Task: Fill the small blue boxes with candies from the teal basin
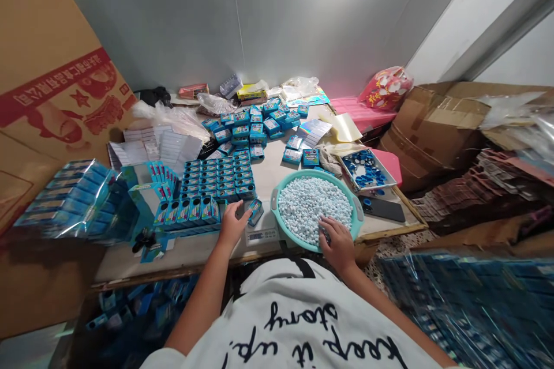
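Note:
My left hand (234, 223) is at the front of the table, thumb and fingers apart. Its thumb is at the edge of a small blue box (256, 211) on a small digital scale (262, 235); I cannot tell whether they touch. Rows of upright blue boxes with dark round openings (216, 179) stand just beyond that hand. My right hand (337, 242) reaches into a mint-green basin (276, 199) full of small pale pellets (314, 204). Its fingers curl down at the pellets, around something dark that is mostly hidden.
Behind the basin lies a loose heap of blue boxes (242, 127). A white tray of blue caps (366, 167) and a dark phone (383, 209) are at the right. Wrapped box packs (82, 199) stand left, beside a large carton (47, 69). Another carton (428, 132) is at the right.

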Demonstrator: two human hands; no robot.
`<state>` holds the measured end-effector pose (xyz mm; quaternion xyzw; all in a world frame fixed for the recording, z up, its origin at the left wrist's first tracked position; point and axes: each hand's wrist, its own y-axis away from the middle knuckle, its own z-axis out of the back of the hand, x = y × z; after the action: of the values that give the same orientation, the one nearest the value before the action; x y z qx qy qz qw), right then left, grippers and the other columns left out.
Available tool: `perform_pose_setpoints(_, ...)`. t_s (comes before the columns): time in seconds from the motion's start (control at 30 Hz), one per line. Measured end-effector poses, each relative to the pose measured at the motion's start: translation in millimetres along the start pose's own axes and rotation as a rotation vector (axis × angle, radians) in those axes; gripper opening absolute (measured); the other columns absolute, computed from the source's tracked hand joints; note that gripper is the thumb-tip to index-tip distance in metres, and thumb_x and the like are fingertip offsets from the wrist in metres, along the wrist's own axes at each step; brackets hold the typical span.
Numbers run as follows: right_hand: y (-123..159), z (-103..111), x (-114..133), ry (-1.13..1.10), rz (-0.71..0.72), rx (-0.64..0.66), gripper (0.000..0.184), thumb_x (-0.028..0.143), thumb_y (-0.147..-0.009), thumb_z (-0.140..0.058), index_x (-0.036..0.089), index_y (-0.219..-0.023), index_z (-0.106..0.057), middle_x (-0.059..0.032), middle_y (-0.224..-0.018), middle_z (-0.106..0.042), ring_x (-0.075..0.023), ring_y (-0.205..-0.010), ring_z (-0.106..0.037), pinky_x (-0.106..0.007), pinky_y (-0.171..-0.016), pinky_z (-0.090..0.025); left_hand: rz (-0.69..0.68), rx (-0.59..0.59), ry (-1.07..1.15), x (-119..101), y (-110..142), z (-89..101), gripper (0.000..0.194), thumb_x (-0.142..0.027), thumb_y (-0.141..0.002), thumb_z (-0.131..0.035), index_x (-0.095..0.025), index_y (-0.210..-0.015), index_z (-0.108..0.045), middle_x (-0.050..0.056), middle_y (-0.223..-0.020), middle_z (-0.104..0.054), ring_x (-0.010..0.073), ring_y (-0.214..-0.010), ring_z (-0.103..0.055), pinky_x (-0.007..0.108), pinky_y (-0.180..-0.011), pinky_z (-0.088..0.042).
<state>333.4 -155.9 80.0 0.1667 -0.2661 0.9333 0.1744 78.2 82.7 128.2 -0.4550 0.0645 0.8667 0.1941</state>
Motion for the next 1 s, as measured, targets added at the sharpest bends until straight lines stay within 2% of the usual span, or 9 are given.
perform_pose_setpoints(0.23, 2, 0, -6, -0.077, 0.009, 0.017, 0.029, 0.026, -0.093, -0.047, 0.024, -0.117, -0.064, -0.0076, -0.127, -0.064, -0.028, -0.126, -0.053, -0.051, -0.104, -0.043, -0.204, -0.106, -0.008, -12, 3, 16.7, 0.031, -0.037, -0.091, -0.055, -0.021, -0.115, -0.065, 0.009, -0.113, -0.064, 0.0224, -0.108, -0.061, 0.037, -0.089, -0.053)
perform_pose_setpoints(0.4, -10, 7, 2, -0.145, -0.036, -0.106, 0.032, 0.025, -0.096, -0.042, 0.021, -0.12, -0.062, -0.0108, -0.125, -0.063, -0.0281, -0.123, -0.055, -0.054, -0.106, -0.04, -0.344, -0.302, -0.094, -31, 9, 57.7, 0.022, -0.03, -0.092, -0.054, -0.022, -0.109, -0.067, 0.006, -0.106, -0.067, 0.02, -0.104, -0.062, 0.039, -0.097, -0.05)
perform_pose_setpoints(0.5, -33, 8, 16, -0.16, 0.01, -0.1, 0.033, 0.026, -0.094, -0.046, 0.022, -0.124, -0.06, -0.0107, -0.126, -0.063, -0.0279, -0.123, -0.055, -0.052, -0.105, -0.042, -0.38, -0.425, -0.134, -35, 10, 86.2, 0.02, -0.028, -0.091, -0.056, -0.022, -0.106, -0.067, 0.006, -0.104, -0.067, 0.019, -0.102, -0.063, 0.038, -0.097, -0.049)
perform_pose_setpoints(0.6, -61, 0, 34, -0.11, 0.115, 0.021, 0.034, 0.027, -0.093, -0.048, 0.023, -0.125, -0.059, -0.0098, -0.126, -0.063, -0.0275, -0.123, -0.054, -0.049, -0.103, -0.042, -0.37, -0.508, -0.155, -30, 11, 105.1, 0.019, -0.027, -0.091, -0.057, -0.021, -0.105, -0.067, 0.005, -0.103, -0.068, 0.0187, -0.1, -0.063, 0.037, -0.096, -0.049)
perform_pose_setpoints(0.73, -85, -17, 54, 0.098, 0.165, 0.241, 0.038, 0.03, -0.088, -0.055, 0.023, -0.126, -0.059, -0.0119, -0.131, -0.06, -0.032, -0.121, -0.053, -0.049, -0.098, -0.042, -0.326, -0.554, -0.162, -16, 15, 115.6, 0.019, -0.029, -0.091, -0.057, -0.02, -0.105, -0.067, 0.006, -0.101, -0.069, 0.019, -0.099, -0.063, 0.037, -0.093, -0.051)
perform_pose_setpoints(0.8, -89, -22, 59, 0.199, 0.163, 0.355, 0.037, 0.027, -0.085, -0.058, 0.024, -0.122, -0.062, -0.0115, -0.131, -0.06, -0.0334, -0.12, -0.053, -0.049, -0.094, -0.041, -0.328, -0.544, -0.175, -9, 19, 119.6, 0.019, -0.027, -0.091, -0.057, -0.021, -0.106, -0.067, 0.006, -0.102, -0.068, 0.0191, -0.101, -0.063, 0.038, -0.094, -0.051)
perform_pose_setpoints(0.9, -89, -21, 60, 0.254, 0.166, 0.515, 0.038, 0.023, -0.086, -0.056, 0.025, -0.124, -0.061, -0.009, -0.127, -0.062, -0.0301, -0.113, -0.056, -0.043, -0.089, -0.04, -0.371, -0.54, -0.203, -1, 30, 123.1, 0.019, -0.023, -0.089, -0.058, -0.021, -0.106, -0.067, 0.007, -0.102, -0.068, 0.0189, -0.101, -0.063, 0.038, -0.095, -0.051)
perform_pose_setpoints(1.0, -87, -18, 56, 0.253, 0.162, 0.591, 0.037, 0.022, -0.089, -0.052, 0.025, -0.125, -0.061, -0.0074, -0.128, -0.061, -0.0275, -0.112, -0.056, -0.037, -0.085, -0.039, -0.424, -0.507, -0.183, 1, 44, 115.5, 0.017, -0.02, -0.087, -0.061, -0.022, -0.104, -0.067, 0.006, -0.099, -0.068, 0.0176, -0.096, -0.064, 0.036, -0.093, -0.053)
